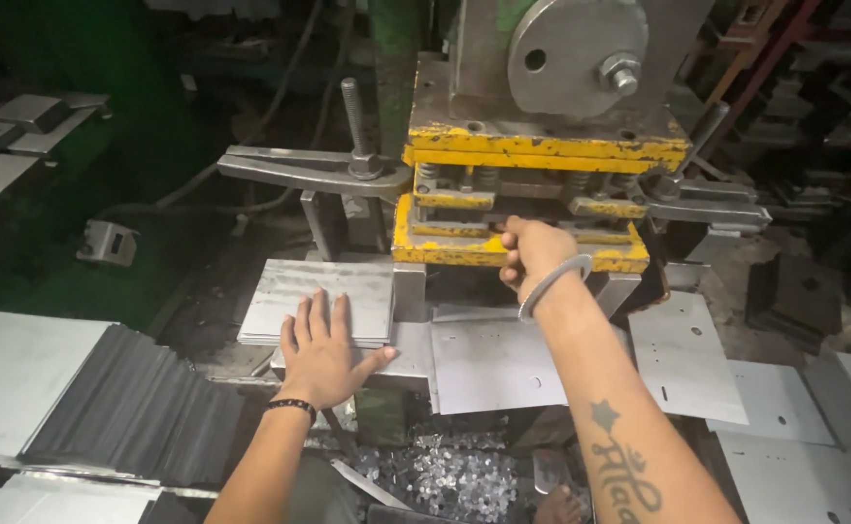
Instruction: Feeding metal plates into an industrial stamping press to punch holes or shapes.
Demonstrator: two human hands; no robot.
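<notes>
A person stands at a stamping press, seen from a head-worn camera looking down. Starting at the left edge of the press table, a fanned pile of dark grey steel sheets [134, 412] lies overlapped like cards, with a larger pale sheet beside it. Next comes the left hand [323, 354], fingers spread wide and palm flat, pressing down on the near edge of a small stack of flat grey rectangular metal blanks [318, 296]; it grips nothing, only rests on top. The stack sits on the table just left of the die, so the blanks lie directly beneath and beyond the fingers. In the middle, a bent grey sheet-metal piece [493, 364] lies on the table's front edge, under the right forearm. Below it, on the floor, a heap of small shiny round metal slugs [454, 475] has gathered. The right hand [532, 254], wearing a steel bangle, is curled closed at the mouth of the yellow-painted, chipped steel die set [532, 199]; what it holds, if anything, cannot be told, as the fingers hide it. Judging from this, the work goes best with the left palm steadying the stack while fingers keep clear of the die opening before the ram moves. Towards the right edge, punched pale grey metal plates [687, 359] lie loosely piled.
</notes>
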